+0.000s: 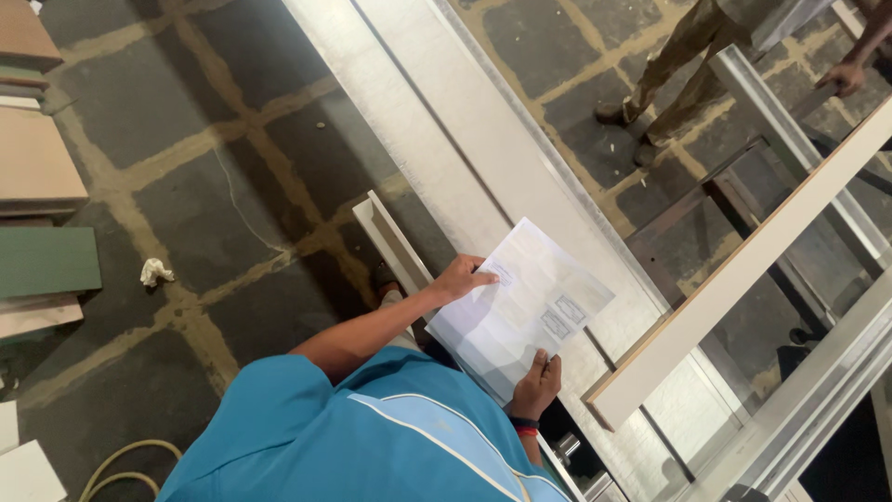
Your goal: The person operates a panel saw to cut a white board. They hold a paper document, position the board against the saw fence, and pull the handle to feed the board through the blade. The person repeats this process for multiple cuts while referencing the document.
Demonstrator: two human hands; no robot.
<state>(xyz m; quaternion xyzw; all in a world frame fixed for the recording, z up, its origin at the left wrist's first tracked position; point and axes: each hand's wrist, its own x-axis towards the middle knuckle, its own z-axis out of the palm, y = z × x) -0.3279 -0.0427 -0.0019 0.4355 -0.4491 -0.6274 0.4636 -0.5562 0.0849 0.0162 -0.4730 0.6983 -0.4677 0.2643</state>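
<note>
Both hands' grip on paper sheet (520, 307) edges

Crumpled white rag (155, 271) lying on the tiled floor (214, 186), w/ a pale hose (125, 462) curling near the bottom edge. Boards (37, 167) stacking up at left, pink & green. Another person's legs (683, 65) standing beyond the long metal bench (446, 121); a pale plank (743, 270) leaning across it.

A woodworking workshop: stacked boards (37, 167) by the wall, long white panels (483, 158) on a metal bench (818, 390), paved floor (214, 186).
</note>
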